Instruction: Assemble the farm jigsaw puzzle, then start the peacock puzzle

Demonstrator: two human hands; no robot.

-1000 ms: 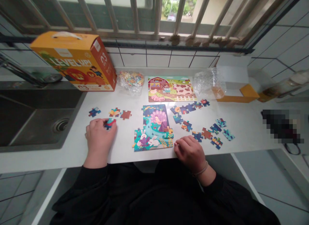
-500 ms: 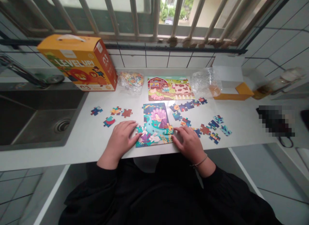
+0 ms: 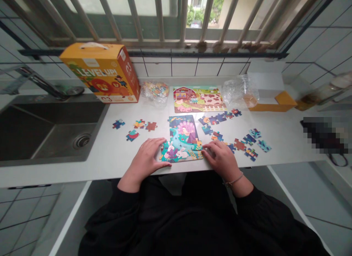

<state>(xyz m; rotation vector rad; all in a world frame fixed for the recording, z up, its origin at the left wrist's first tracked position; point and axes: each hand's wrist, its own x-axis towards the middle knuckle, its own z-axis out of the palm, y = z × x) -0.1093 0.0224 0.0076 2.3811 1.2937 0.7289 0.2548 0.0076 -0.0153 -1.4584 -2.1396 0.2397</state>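
A partly assembled jigsaw puzzle (image 3: 183,136) with a peacock, a teal dinosaur-like animal and white rabbits lies on the white counter in front of me. My left hand (image 3: 145,158) is at its left edge, fingers stretched out and thumb spread along the lower left corner. On the opposite side, my right hand (image 3: 222,158) has its bent index finger and thumb against the lower right edge, slightly apart, with nothing visible lifted between them. Loose puzzle pieces (image 3: 240,144) are scattered right of the puzzle, and several more pieces (image 3: 132,135) lie to the left.
Behind the puzzle lies a farm picture (image 3: 199,99). A bag of pieces (image 3: 155,91) and an orange box (image 3: 103,74) stand back left, beside the sink (image 3: 79,131). Crumpled clear plastic (image 3: 239,91) and an opened box (image 3: 271,106) are back right. A pixelated dark object (image 3: 324,135) sits far right.
The lower right piece, which overlapped unevenly, now sits flatter in the puzzle. My left thumb has moved down to the lower left corner. The whole view has shifted slightly.
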